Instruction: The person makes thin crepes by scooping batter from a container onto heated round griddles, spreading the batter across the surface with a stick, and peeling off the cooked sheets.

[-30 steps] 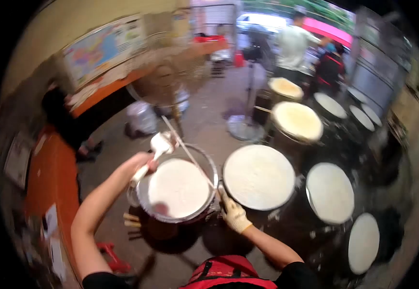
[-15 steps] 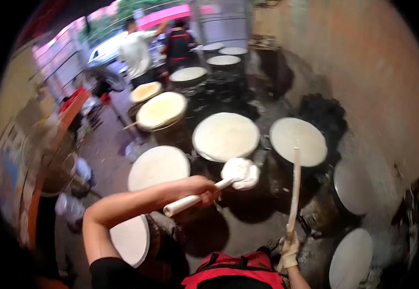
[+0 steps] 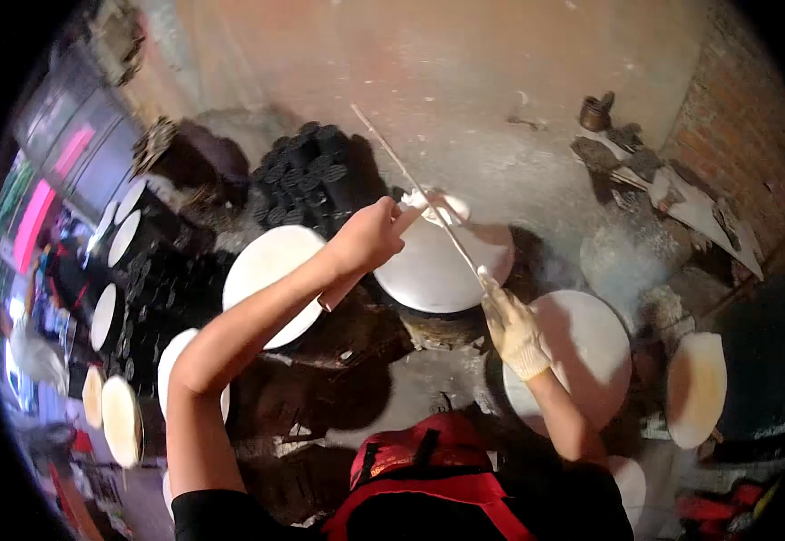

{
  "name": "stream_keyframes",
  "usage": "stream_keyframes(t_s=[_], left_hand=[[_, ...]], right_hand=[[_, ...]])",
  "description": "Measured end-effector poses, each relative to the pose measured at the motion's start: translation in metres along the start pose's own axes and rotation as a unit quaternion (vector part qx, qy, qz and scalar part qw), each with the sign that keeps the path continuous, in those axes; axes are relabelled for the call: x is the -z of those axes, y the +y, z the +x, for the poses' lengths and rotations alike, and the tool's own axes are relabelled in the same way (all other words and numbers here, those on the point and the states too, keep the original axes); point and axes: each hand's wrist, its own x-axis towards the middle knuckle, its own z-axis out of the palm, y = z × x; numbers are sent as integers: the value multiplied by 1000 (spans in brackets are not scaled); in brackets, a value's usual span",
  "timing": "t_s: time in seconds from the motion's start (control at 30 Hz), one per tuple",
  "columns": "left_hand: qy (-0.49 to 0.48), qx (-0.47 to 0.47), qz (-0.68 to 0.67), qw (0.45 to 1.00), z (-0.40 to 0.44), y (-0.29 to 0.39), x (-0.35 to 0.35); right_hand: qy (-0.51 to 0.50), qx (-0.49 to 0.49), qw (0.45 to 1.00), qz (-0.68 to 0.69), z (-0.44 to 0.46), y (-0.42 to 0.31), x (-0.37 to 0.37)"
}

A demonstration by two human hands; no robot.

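Note:
My left hand [image 3: 370,236] is closed round the thick pale handle of a ladle [image 3: 340,294]. A lump of wet white batter [image 3: 446,208] sits at the ladle's head, above the far part of a bare round griddle [image 3: 446,270]. My right hand [image 3: 511,325], in a cream knitted glove, grips a long thin wooden stick [image 3: 392,158]. The stick slants up and left, crossing in front of the batter. Left of this griddle, a white-coated round griddle [image 3: 270,270] lies partly behind my left forearm. Another round griddle [image 3: 582,361] sits beside my gloved hand, in shadow.
Black honeycomb coal briquettes [image 3: 307,176] are stacked by the wall [image 3: 464,72]. A partly browned round [image 3: 697,388] is at the right. Further griddles [image 3: 124,239] and a person in white [image 3: 39,352] appear at the left. A metal pot [image 3: 596,113] stands near the brick wall [image 3: 735,126].
My view has turned right, toward the wall and briquettes. The ladle with batter is now over the bare griddle, and the stick in my right hand has swung up and left.

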Motion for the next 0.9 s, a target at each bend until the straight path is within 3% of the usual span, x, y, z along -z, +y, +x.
stream_keyframes(t_s=[0.03,0.07,0.1,0.2,0.23,0.27,0.4,0.5,0.6,0.63,0.67,0.7,0.73,0.8,0.87,0.9], left_hand=[[-10,-11,7,1000,10,6,-9],[-19,-21,13,1000,19,10,-18],[-35,-10,12,999,23,15,-26],[-46,-3,-114,992,44,-4,-69],[-63,41,-201,977,46,-8,-83],[-79,86,-285,951,51,-10,-97],[-40,136,-329,934,76,-29,-165],[-21,163,-338,927,98,-58,-209],[59,-16,-114,992,127,-98,-231],[124,-96,-90,984,130,-100,-226],[149,-93,-65,982,131,-95,-214],[173,-90,-38,980,131,-86,-196],[197,-85,-12,977,132,-80,-181],[258,-94,-10,961,145,-89,-161],[244,-96,-36,964,151,-93,-132],[256,-104,-72,958,148,-98,-121]], right_hand=[[25,-156,937,312,2,12,-6],[54,-287,755,587,5,28,-19],[81,-374,478,791,5,39,-28],[48,-392,702,592,-25,56,-43],[30,-373,666,646,-42,60,-47],[79,-364,698,612,-61,55,-64],[148,-355,758,527,-106,51,-118],[158,-366,877,268,-97,41,-144],[154,-355,913,131,-91,40,-171],[194,-343,909,137,-65,37,-176],[233,-328,904,143,-40,37,-180],[313,-333,806,376,-25,48,-196],[370,-315,651,583,-14,64,-220],[335,-356,521,700,4,65,-220],[186,-499,631,564,22,33,-172],[201,-544,563,588,19,38,-180]])
